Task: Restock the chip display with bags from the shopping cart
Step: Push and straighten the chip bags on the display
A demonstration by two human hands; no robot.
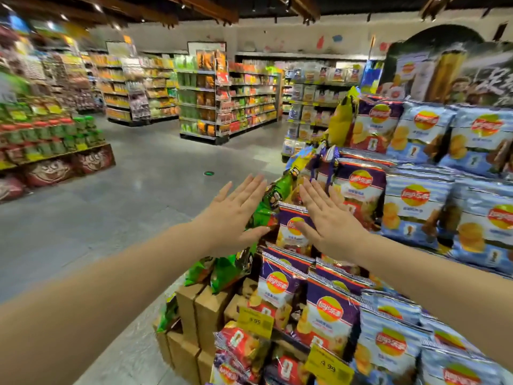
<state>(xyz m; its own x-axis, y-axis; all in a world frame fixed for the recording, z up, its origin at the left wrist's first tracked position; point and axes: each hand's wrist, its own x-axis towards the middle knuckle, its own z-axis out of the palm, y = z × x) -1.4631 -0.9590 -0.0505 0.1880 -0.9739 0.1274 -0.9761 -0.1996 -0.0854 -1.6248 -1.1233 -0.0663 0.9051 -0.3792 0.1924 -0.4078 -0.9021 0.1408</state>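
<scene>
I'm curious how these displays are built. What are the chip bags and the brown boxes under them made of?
The purple chip bags look like glossy plastic or foil film: they crinkle and catch glare. The brown boxes look like matte corrugated cardboard, with plain tan faces and folded edges, though blur hides any fluting.

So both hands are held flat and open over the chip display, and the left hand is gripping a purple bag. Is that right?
Not quite. In the head view the left hand grips nothing: its fingers are straight, held flat in front of the green bags at the corner of the chip display. The right hand is likewise flat and open, over the purple bags.
</scene>
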